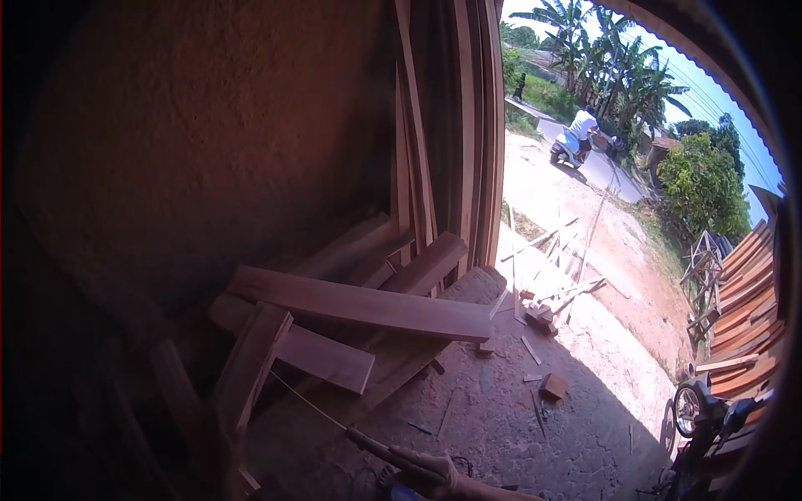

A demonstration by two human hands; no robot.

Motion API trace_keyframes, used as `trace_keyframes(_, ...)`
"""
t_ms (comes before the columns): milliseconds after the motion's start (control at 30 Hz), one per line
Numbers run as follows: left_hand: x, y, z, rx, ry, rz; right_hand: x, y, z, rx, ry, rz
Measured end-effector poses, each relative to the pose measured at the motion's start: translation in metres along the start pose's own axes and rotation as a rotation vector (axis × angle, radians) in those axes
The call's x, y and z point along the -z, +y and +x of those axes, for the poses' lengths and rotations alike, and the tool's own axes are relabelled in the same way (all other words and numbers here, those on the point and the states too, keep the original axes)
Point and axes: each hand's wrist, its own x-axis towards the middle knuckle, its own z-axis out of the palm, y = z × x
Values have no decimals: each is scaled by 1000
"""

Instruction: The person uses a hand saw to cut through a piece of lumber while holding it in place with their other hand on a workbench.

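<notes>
My right hand (430,469) is low in the picture, its forearm coming in from the lower right. It is closed round a slim, dark, handle-like thing (368,442). From the far end of this, a thin pale rod (307,402) runs up left to the boards; its kind is unclear. The rod's tip is near a thick upright-leaning board (255,359) and a short board (326,359). Across the pile above lies a long flat plank (359,305). My left hand is out of sight.
Tall planks (468,125) lean against the dark wall (209,125). Offcuts and a wooden block (553,386) lie on the rough floor. A parked motorcycle (697,417) and stacked boards (752,284) stand at right. Outside, a person rides a scooter (572,146).
</notes>
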Motion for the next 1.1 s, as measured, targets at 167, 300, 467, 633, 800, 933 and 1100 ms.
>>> trace_keyframes(167,24,-27,-43,-158,144,295,-13,-4,2,4,-10,94)
trace_keyframes(300,10,-42,-54,-34,176,250,-9,-11,19,48,-33,100)
trace_keyframes(467,-54,-84,-107,429,172,-283,-16,-23,31,109,-104,7)
trace_keyframes(633,-53,-251,-205,706,364,-418,-59,-28,14,344,-102,-259)
trace_keyframes(800,-54,-66,-107,752,636,-854,-61,-26,-2,186,-207,-277)
trace_keyframes(933,-35,-67,-125,754,655,-623,-78,-29,-3,255,-342,-284)
trace_keyframes(1100,3,-20,-94,787,455,-417,-100,-26,-10,513,-327,-329)
